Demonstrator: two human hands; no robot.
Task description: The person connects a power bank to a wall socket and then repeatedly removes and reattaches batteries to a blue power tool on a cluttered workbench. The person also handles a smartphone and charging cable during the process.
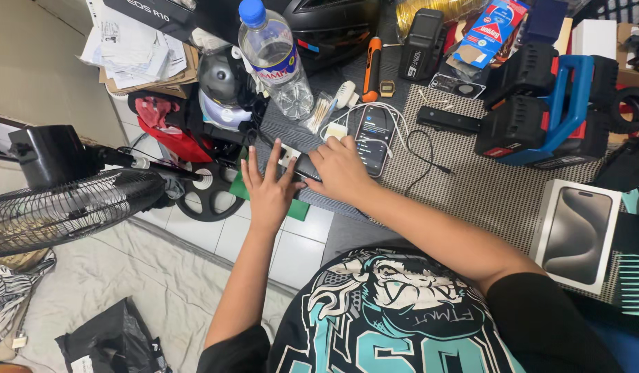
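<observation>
Left hand (267, 188) spread open, right hand (339, 169) curled over, both pressing a small black device (307, 166) at table edge. At four o'clock, white phone box (575, 233); at twelve, blue-labelled bottle (274, 59).

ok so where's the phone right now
In the head view the phone lies screen-up on the desk, just right of the right hand, ringed by a white cable.
</observation>
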